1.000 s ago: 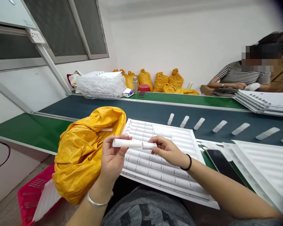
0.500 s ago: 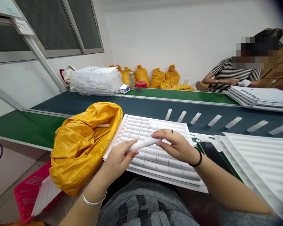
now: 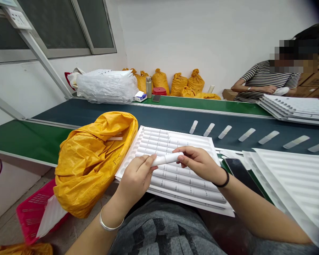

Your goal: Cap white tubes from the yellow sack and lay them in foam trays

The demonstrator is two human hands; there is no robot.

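Observation:
Both my hands hold one white tube (image 3: 167, 159) just above a white grooved tray (image 3: 215, 149) that lies across my lap and the bench edge. My left hand (image 3: 135, 177) pinches the tube's left end with closed fingers. My right hand (image 3: 198, 163) grips its right end between thumb and fingers. The tray's grooves hold several white printed tubes (image 3: 180, 179) lying side by side. An open yellow sack (image 3: 91, 159) sits at my left, with a tube showing in its mouth.
A dark conveyor belt (image 3: 154, 118) runs behind the tray and carries several white tubes (image 3: 224, 131). A stack of white trays (image 3: 289, 173) and a black phone (image 3: 240, 170) lie at my right. Across the belt a person in a striped shirt (image 3: 266, 79) works by more trays. A pink crate (image 3: 29, 212) stands on the floor.
My hands have lowered the white tube from chest height down close to the tray, and the two pieces have come together into one tube. The belt's tubes have shifted slightly.

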